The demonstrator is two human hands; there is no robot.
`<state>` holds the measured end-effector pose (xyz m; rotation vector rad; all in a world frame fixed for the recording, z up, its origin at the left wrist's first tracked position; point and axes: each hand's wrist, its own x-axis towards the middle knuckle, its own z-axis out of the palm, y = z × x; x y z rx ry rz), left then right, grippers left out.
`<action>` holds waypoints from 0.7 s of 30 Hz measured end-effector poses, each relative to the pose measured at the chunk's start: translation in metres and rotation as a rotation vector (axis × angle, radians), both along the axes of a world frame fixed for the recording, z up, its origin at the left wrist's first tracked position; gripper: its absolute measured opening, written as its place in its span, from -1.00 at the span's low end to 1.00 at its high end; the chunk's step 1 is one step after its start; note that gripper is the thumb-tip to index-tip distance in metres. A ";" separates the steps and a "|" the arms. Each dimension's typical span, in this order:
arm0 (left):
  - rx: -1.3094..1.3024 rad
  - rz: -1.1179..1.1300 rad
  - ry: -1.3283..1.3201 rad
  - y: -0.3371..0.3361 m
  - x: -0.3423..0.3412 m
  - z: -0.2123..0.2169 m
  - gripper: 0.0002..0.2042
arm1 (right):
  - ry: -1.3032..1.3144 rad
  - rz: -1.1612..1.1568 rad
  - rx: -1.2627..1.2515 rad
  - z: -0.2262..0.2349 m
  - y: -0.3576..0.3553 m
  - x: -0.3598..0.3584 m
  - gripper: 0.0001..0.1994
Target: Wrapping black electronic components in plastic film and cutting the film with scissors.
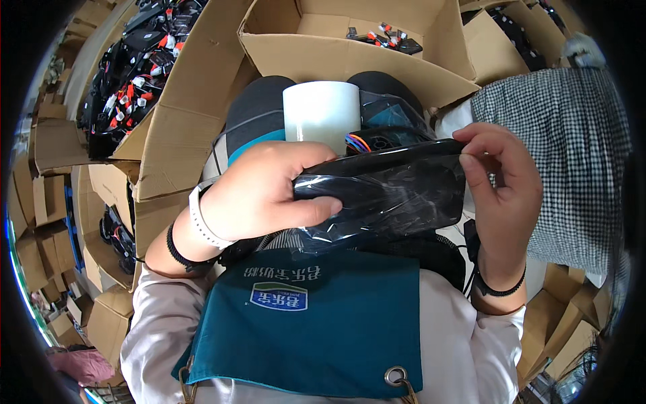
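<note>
A flat black item (410, 192), partly covered in shiny clear plastic film, lies across both hands above my lap. My left hand (266, 185) grips its left end, thumb on the near face. With fingertips and thumb, my right hand (503, 176) pinches its upper right corner. Just behind it, orange, blue and purple wires (358, 142) show beside another black part (387, 138); whether they join the held item is hidden. Between my knees stands a wide white roll (321, 113) that looks like plastic film.
Ahead is an open cardboard box (350, 60) with a few black pieces and red-and-white connectors (383, 37). Another carton (192, 111) on the left is heaped with black wired parts (134, 87). Checked cloth (565, 128) drapes close on my right. A person in pink (84, 363) is far lower left.
</note>
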<state>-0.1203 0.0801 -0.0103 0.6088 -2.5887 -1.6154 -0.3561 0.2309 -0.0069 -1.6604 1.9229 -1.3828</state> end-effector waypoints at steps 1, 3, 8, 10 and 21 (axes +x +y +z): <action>0.020 -0.001 -0.008 0.003 0.000 -0.001 -0.72 | 0.003 -0.020 0.008 0.000 0.004 0.001 -0.88; 0.017 -0.002 0.008 0.011 0.001 -0.004 -0.74 | 0.064 -0.021 -0.019 -0.002 0.013 0.003 -0.89; -0.070 -0.031 -0.001 0.021 0.008 -0.020 -0.75 | 0.124 -0.009 -0.075 -0.010 0.023 0.008 -0.91; 0.004 -0.008 -0.016 0.012 -0.003 -0.006 -0.75 | -0.032 -0.084 0.062 -0.001 0.015 -0.001 -0.91; 0.042 0.009 0.036 -0.004 0.002 -0.005 -0.72 | -0.222 -0.123 0.139 -0.003 -0.014 -0.023 -0.94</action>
